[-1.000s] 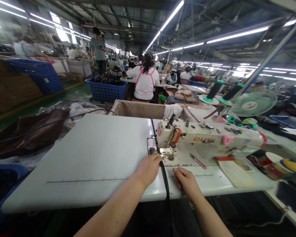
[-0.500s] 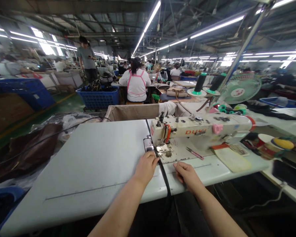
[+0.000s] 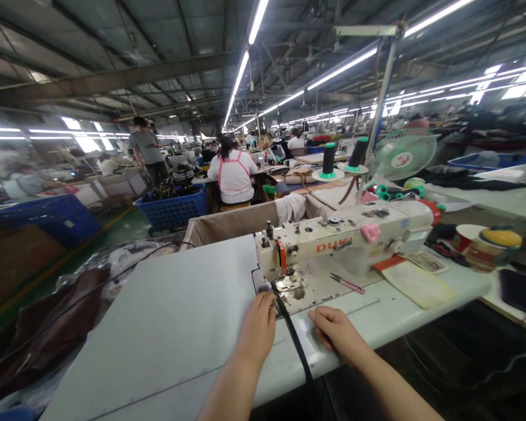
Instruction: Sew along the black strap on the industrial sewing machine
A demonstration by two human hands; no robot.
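A white sewing machine [image 3: 333,242] stands on the pale table. A long black strip [image 3: 294,333] runs from beside its needle area toward me and hangs over the table's front edge. My left hand [image 3: 259,321] is closed at the left side of the strip, close to the needle plate; what its fingertips hold, if anything, is too small to name. To the right of the strip, my right hand [image 3: 335,330] rests over the table with its fingers curled in, and whether it holds anything is hidden. Small pink-handled snips [image 3: 348,283] lie on the machine bed.
Behind the machine are thread cones [image 3: 328,161] and a green fan [image 3: 403,155]. A cloth-lined bin [image 3: 232,219] stands beyond the table. A yellowish cloth [image 3: 414,283] and a phone [image 3: 519,292] are at the right. A person in white sits ahead.
The view has tilted up and shifted, so the machine appears lower and farther left. My left hand's fingers have come off the strip's top to its left side. My right hand stays curled.
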